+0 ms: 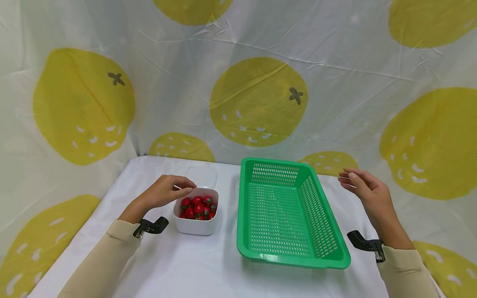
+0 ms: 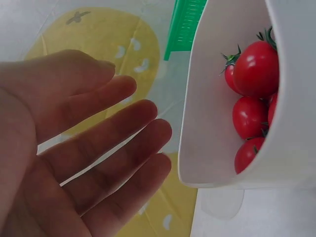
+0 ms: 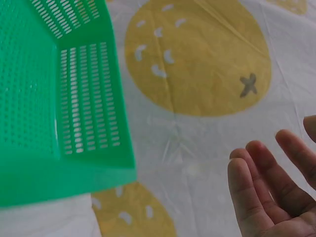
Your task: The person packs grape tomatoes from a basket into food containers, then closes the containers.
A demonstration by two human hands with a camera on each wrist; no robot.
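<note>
My left hand (image 1: 168, 191) is over the left rim of a white square tub (image 1: 195, 227), fingers loosely extended and holding nothing. Inside the tub lie several red cherry tomatoes (image 1: 198, 208) with green stems. In the left wrist view the relaxed fingers (image 2: 143, 140) point toward the tub's wall (image 2: 192, 113), a gap between them. On the far right, my right hand (image 1: 369, 194) hovers beside a green perforated plastic basket (image 1: 244, 223), which has no contents. The right wrist view has its fingers (image 3: 281, 182) spread loosely, apart from the basket wall (image 3: 123, 123).
A clear lid (image 1: 203, 176) lies behind the tub on the white cloth (image 1: 179, 265). A pale curtain with yellow fruit prints (image 1: 258, 101) hangs behind the table. The basket stands right of the tub, with a strip of cloth between them.
</note>
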